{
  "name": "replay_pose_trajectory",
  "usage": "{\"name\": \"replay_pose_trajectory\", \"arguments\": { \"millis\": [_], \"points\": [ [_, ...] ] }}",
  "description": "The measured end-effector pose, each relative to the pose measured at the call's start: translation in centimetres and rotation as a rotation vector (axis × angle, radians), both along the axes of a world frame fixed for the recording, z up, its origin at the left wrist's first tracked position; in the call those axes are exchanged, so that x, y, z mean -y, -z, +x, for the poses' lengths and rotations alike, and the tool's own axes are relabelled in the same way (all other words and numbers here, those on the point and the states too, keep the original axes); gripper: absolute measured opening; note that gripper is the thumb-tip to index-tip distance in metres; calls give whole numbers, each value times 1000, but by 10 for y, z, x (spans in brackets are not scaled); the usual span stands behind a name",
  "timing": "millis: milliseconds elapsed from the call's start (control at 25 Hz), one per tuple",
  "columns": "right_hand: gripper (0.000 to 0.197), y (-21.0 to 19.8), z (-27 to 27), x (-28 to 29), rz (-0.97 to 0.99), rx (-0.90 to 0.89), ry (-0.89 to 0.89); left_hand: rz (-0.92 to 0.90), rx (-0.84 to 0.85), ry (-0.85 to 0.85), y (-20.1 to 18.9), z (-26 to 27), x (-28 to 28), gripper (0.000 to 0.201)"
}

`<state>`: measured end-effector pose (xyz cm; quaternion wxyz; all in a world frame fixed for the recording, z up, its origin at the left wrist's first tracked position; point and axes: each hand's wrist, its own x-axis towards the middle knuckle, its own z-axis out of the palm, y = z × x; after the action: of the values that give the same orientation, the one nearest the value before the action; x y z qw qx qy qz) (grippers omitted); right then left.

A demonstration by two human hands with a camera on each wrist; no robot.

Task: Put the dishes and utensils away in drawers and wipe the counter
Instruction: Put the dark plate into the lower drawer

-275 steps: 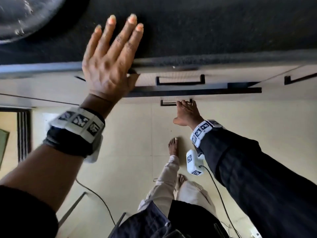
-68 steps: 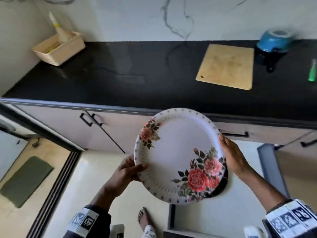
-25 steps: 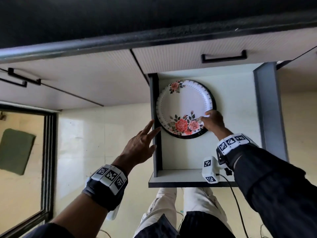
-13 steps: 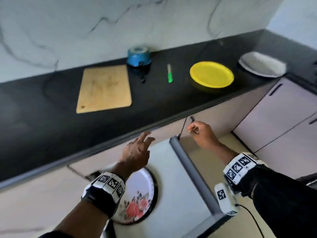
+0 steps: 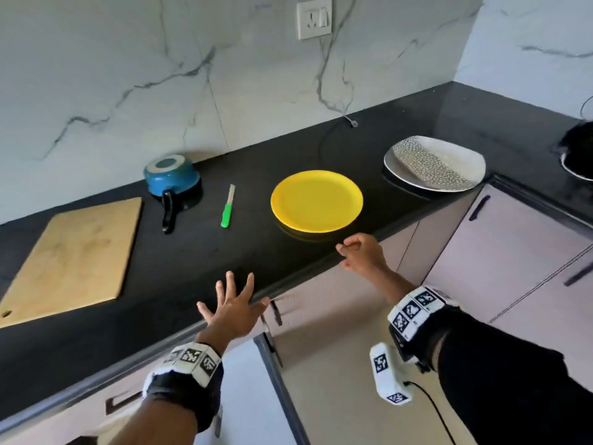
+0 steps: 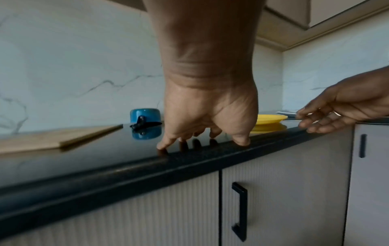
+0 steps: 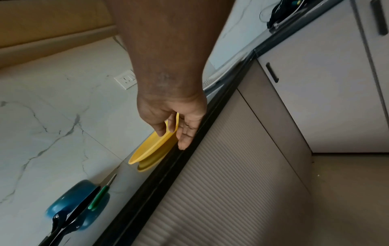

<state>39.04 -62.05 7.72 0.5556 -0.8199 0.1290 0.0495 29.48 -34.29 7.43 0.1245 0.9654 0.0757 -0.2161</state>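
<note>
A yellow plate [image 5: 316, 200] lies on the black counter [image 5: 179, 284] near its front edge. To its left lie a green-handled knife [image 5: 227, 207] and an upturned blue pot [image 5: 171, 176]. At the right end sits a white patterned plate [image 5: 434, 163]. My left hand [image 5: 237, 293] is spread open, and its fingertips [image 6: 162, 146] touch the counter at the front edge. My right hand [image 5: 349, 252] hovers at the edge just in front of the yellow plate [image 7: 153, 146], fingers loosely curled, holding nothing.
A wooden cutting board [image 5: 70, 255] lies at the counter's left. Below the counter a drawer [image 5: 276, 380] stands pulled out between my arms. Closed cabinet doors [image 5: 500, 252] with black handles run to the right. A dark object [image 5: 577, 149] sits at the far right corner.
Both hands have risen from the open drawer to the counter's front edge. The right hand now sits by the yellow plate. The floral plate in the drawer is out of view.
</note>
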Motion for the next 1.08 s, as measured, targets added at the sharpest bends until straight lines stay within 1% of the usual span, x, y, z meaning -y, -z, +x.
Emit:
{"name": "replay_pose_trajectory", "arguments": {
  "millis": [40, 120, 200, 240, 320, 400, 520, 600, 640, 720, 800, 880, 920, 960, 1000, 1040, 1080],
  "points": [
    [29, 2, 13, 4, 57, -29, 38, -15, -35, -69, 6, 4, 12, 67],
    [37, 4, 37, 9, 167, -81, 108, -14, -40, -166, 13, 7, 28, 65],
    [36, -1, 56, 9, 203, -121, 135, 6, -23, -216, 18, 10, 27, 65],
    [35, -5, 64, 9, 193, -138, 141, 2, -37, -223, 19, 11, 25, 65],
    [38, -7, 84, 9, 169, -168, 153, -18, -100, -222, 17, 13, 25, 64],
    [35, -4, 93, 7, 194, -190, 199, -17, -133, -195, 11, 12, 24, 65],
    [23, 4, 99, 3, 305, -203, 257, -36, -176, -179, 6, 13, 20, 69],
    [17, 5, 94, 2, 421, -153, 312, -69, -215, -165, 1, 13, 19, 74],
    [17, 6, 89, 1, 482, -119, 334, -83, -221, -156, 0, 14, 19, 78],
    [28, 11, 69, -5, 532, -71, 307, -121, -195, -168, 1, 13, 17, 83],
    [33, 17, 36, -13, 525, -27, 227, -202, -92, -202, 2, 7, 18, 93],
    [34, 23, -3, -24, 498, 53, 123, -304, 111, -220, 3, -6, 16, 114],
    [32, 27, -21, -29, 465, 92, 66, -416, 242, -250, 3, -16, 14, 121],
    [30, 30, -39, -34, 418, 121, 3, -601, 378, -323, 3, -29, 9, 117],
    [30, 33, -58, -42, 372, 140, -63, -767, 515, -405, 5, -51, 3, 100],
    [32, 38, -77, -51, 335, 151, -126, -808, 650, -459, 12, -79, -6, 79],
    [31, 43, -97, -62, 305, 157, -188, -727, 750, -520, 23, -111, -17, 65]
  ]
}}
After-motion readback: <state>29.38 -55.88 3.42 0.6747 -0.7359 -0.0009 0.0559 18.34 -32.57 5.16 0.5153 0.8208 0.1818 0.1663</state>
